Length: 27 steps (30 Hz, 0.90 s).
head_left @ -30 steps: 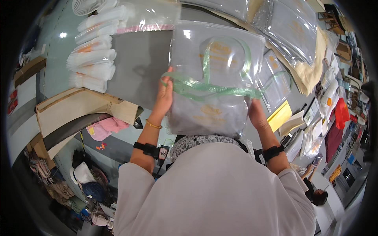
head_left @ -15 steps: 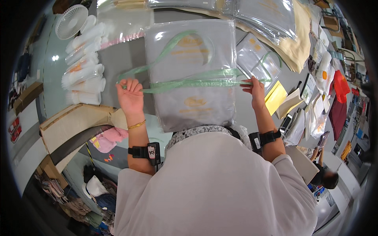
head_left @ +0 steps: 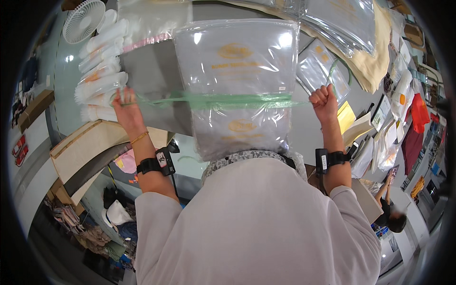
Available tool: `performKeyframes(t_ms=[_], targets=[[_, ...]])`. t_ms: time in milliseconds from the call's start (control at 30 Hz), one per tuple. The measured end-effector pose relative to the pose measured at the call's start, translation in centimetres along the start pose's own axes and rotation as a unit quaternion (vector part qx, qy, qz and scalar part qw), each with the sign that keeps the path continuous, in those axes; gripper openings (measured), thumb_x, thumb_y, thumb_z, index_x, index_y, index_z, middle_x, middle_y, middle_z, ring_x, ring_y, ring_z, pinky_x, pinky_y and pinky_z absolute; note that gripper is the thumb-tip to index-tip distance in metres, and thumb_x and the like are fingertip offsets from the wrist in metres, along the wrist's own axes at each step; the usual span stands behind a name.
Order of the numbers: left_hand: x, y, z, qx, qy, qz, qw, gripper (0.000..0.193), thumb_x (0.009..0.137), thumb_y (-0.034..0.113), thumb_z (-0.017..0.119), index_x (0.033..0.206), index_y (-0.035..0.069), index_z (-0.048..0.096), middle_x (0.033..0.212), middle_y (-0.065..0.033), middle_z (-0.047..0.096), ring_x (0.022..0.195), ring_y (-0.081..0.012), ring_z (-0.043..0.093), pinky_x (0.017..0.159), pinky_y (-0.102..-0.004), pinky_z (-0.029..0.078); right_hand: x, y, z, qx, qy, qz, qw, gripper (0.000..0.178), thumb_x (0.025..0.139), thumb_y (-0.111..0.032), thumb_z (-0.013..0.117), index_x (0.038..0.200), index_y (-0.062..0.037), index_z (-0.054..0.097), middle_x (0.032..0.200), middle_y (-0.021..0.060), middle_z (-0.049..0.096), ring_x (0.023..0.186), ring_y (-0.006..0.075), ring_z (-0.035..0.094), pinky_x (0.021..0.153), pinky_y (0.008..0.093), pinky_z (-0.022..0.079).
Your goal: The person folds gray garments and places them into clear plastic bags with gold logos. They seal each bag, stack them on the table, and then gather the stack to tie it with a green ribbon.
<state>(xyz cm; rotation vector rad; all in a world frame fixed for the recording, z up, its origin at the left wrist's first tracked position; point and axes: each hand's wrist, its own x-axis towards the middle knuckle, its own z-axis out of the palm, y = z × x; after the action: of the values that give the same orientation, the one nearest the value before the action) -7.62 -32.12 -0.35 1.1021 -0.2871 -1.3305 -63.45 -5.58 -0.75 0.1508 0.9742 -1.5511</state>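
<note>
A stack of clear plastic bags (head_left: 237, 76) with gold print lies in front of me on the grey table. Green plastic strapping ribbon (head_left: 242, 100) runs across its middle and looks wrapped around it. My left hand (head_left: 126, 105), out to the left of the stack, is closed on one stretch of the ribbon, its fingers slightly blurred. My right hand (head_left: 325, 103) makes a fist beyond the stack's right edge, gripping the other stretch. Between both hands the ribbon is pulled taut. A loose ribbon tail (head_left: 350, 71) curls past my right hand.
Rolled clear bags (head_left: 102, 88) line the left, below a white fan (head_left: 84, 21). More bag stacks (head_left: 339, 21) lie at the far right on beige cloth (head_left: 368, 61). Right of my hand are a smaller bag pack (head_left: 323, 64) and yellow paper (head_left: 346, 116). Another person (head_left: 392, 216) is farther right.
My hands have moved apart, the left outward to the left and the right outward to the right. The ribbon's loose loop over the stack has been drawn straight and tight.
</note>
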Motion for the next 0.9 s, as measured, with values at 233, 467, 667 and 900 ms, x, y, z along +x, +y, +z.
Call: performKeyframes(t_ms=[233,467,667,900], targets=[[-5.8,-1.0,0.7,-0.233,-0.142,-0.204,0.940,0.053,0.106,0.045,0.051,0.134,0.000,0.047,0.140,-0.0206,0.045,0.135,-0.0353,0.041,0.119,-0.0585,0.032,1.8,-2.7,3.1,-0.097,0.006,0.012,0.995,0.055,0.112,-0.050,0.032,0.069,-0.0151,0.034,0.059,-0.0058,0.022,0.055,0.0094,0.021,0.058,0.0279,0.028],[-12.8,-9.2,-1.6,-0.061,-0.204,-0.264,0.941,0.077,0.101,0.040,0.062,0.156,-0.002,0.027,0.157,-0.0211,0.038,0.148,-0.0333,0.033,0.124,-0.0474,0.026,2.3,-0.2,1.8,-0.062,0.051,0.053,0.995,0.056,0.111,-0.051,0.034,0.068,-0.0149,0.034,0.060,-0.0059,0.022,0.056,0.0095,0.022,0.060,0.0280,0.029],[-13.9,-7.5,-1.5,0.194,-0.180,-0.221,0.939,0.044,0.104,0.025,0.057,0.139,-0.001,0.053,0.148,-0.0164,0.052,0.141,-0.0263,0.044,0.123,-0.0444,0.029,2.0,0.1,1.1,-0.055,0.032,0.059,0.996,0.055,0.112,-0.049,0.034,0.069,-0.0148,0.035,0.059,-0.0059,0.022,0.055,0.0092,0.023,0.059,0.0278,0.030],[-8.9,-3.1,2.0,0.027,-0.160,-0.241,0.957,0.050,0.110,0.051,0.037,0.076,0.015,0.037,0.059,0.0031,0.024,0.052,-0.0101,0.022,0.051,-0.0291,0.022,2.4,-1.4,1.5,-0.061,-0.029,0.061,0.996,0.056,0.112,-0.048,0.033,0.066,-0.0160,0.031,0.059,-0.0056,0.020,0.055,0.0104,0.022,0.059,0.0288,0.028]])
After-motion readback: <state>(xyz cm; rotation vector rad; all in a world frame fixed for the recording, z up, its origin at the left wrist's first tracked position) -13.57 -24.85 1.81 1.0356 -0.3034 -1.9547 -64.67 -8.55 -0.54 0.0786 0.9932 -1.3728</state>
